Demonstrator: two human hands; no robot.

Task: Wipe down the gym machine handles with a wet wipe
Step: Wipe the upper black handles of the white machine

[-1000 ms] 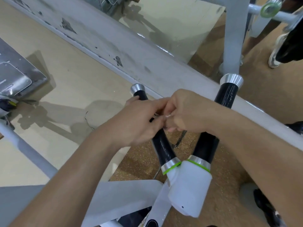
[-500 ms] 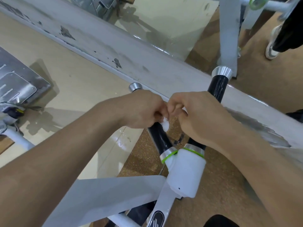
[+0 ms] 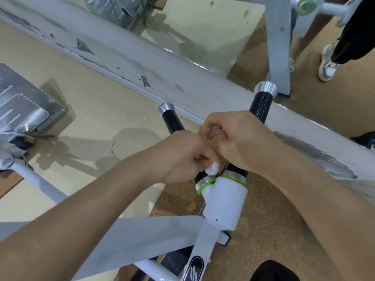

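Two black handles with silver end caps rise from a white hub with green rings. My left hand grips the lower part of the left handle, and a bunched white wet wipe sticks out between its fingers, just above the green ring. My right hand lies over the middle of the right handle. Its fingers are curled off to the left of that handle, and I see nothing in them. A narrow gap of floor shows between the two hands.
A scuffed white frame beam runs diagonally behind the handles. A metal footplate sits at the left, and a white upright post stands at the back right. Another person's shoe is on the cork floor.
Both hands pinched the wipe together before. Now my right hand has let go and drawn up and right, while my left hand has slid the wipe down the left handle towards the green ring.
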